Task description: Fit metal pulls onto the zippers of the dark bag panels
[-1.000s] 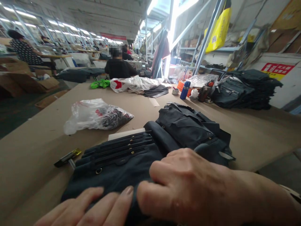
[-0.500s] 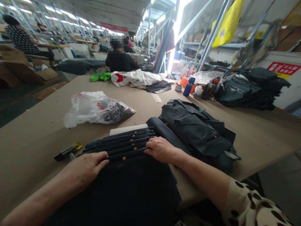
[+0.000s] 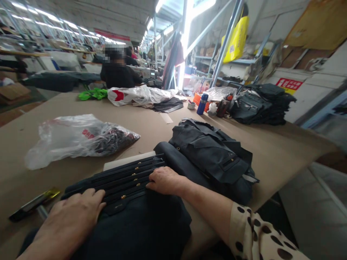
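A stack of dark panels (image 3: 146,216) with zips and small gold pulls lies overlapped in front of me, their zipped edges in stepped rows. My left hand (image 3: 74,213) is closed at the left end of the nearest zipped edge, fingers curled over it and thumb towards me. At the right end of the rows, my right hand (image 3: 164,180) pinches the same top panel, its fingertips partly hidden. One gold zip pull (image 3: 123,197) shows on this panel between the hands.
A pale board (image 3: 127,160) lies behind the stack. Left are a clear plastic bag (image 3: 81,135) and a black-and-yellow tool (image 3: 35,204). Dark pieces (image 3: 211,148) are heaped at right, with a blue bottle (image 3: 202,104) behind. A person (image 3: 118,74) sits beyond the table.
The view has swung right, so things sit further left. My left hand has shifted its hold, its fingers now lying further over the edge. The right hand stays on the panel's right end.
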Tool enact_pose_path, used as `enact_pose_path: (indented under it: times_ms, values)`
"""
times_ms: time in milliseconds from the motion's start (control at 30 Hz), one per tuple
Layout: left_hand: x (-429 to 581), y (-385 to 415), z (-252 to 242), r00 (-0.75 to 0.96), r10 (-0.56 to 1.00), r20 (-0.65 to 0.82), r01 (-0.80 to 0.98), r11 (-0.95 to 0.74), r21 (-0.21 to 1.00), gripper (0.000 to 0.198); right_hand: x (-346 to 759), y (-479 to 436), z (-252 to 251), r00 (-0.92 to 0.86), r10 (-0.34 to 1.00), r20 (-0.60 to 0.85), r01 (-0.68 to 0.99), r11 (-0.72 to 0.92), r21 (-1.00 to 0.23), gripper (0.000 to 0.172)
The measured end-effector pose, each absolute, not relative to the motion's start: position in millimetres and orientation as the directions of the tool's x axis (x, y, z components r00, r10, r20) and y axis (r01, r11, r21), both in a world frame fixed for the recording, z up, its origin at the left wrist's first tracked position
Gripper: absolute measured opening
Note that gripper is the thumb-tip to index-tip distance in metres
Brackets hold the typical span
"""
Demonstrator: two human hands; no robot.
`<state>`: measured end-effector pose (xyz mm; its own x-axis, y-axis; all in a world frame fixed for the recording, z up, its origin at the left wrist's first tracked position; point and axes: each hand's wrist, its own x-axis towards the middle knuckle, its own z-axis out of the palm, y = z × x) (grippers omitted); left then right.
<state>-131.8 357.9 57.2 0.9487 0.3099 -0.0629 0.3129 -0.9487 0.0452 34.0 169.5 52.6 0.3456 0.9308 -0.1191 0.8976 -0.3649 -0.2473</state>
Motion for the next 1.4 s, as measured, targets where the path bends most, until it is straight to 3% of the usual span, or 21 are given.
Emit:
enact_pose_path:
  times_ms: [67,167,267,367,567,733,867,933,1000,1100,1200,1300,1400]
  values:
    - [-133.3,344.0,47.6,0.978,0.208,0.002,0.208,-0.976,-0.068,0.043,33.7,171.1,53.6,0.343,0.928,-0.146,0.896,-0.37,-0.245,0.034]
    - [-134.4,329.0,26.9,0.992,0.097,-0.079,0.1,-0.995,0.029,0.047,40.3,164.5,56.6,0.346,0.931,-0.113,0.884,-0.364,-0.293,0.033]
    - [-134.3,326.1,11.1,0.992,0.112,-0.053,0.115,-0.992,0.046,0.047,60.2,143.7,61.8,0.511,0.859,-0.011,0.822,-0.493,-0.286,0.037]
    - [-134.6,327.8,7.8,0.993,0.117,-0.018,0.118,-0.992,0.054,0.046,86.9,119.3,63.5,0.734,0.679,-0.012,0.665,-0.723,-0.188,0.041]
    - [-135.4,320.4,17.5,0.988,0.154,-0.01,0.154,-0.987,0.042,0.046,112.9,110.8,54.7,0.809,0.571,-0.141,0.558,-0.821,-0.123,0.026]
    - [-132.9,311.3,32.6,0.983,0.139,-0.12,0.142,-0.99,0.014,0.049,114.2,120.5,53.2,0.806,0.557,-0.199,0.547,-0.83,-0.109,0.022]
    - [-130.4,314.4,37.0,0.978,0.157,-0.141,0.161,-0.987,0.019,0.051,105.4,110.6,67.3,0.793,0.596,-0.124,0.584,-0.802,-0.122,0.023]
    - [-129.3,317.0,39.0,0.977,0.17,-0.131,0.182,-0.98,0.081,0.049,94.3,101.3,83.2,0.774,0.631,-0.048,0.622,-0.772,-0.128,0.026]
    - [-128.6,314.1,46.4,0.979,0.196,-0.064,0.206,-0.951,0.231,0.045,78.4,92.5,102.4,0.721,0.692,0.047,0.691,-0.711,-0.133,0.025]
    - [-126.5,292.1,68.7,0.966,0.26,0.001,0.207,-0.77,0.604,0.039,50.2,84.9,124.2,0.548,0.806,0.223,0.835,-0.541,-0.101,0.017]
    - [-116.4,256.3,88.8,0.946,0.265,-0.188,0.266,-0.298,0.917,0.045,26.0,84.5,123.3,0.341,0.865,0.369,0.928,-0.373,0.017,0.013]
    - [-98.0,228.3,89.9,0.885,0.315,-0.342,0.289,0.203,0.935,0.051,11.7,86.0,102.9,0.225,0.88,0.419,0.957,-0.281,0.076,0.016]
    - [-82.4,217.9,79.5,0.821,0.374,-0.431,0.262,0.424,0.867,0.035,7.2,83.9,82.3,0.224,0.881,0.416,0.967,-0.256,0.022,0.019]
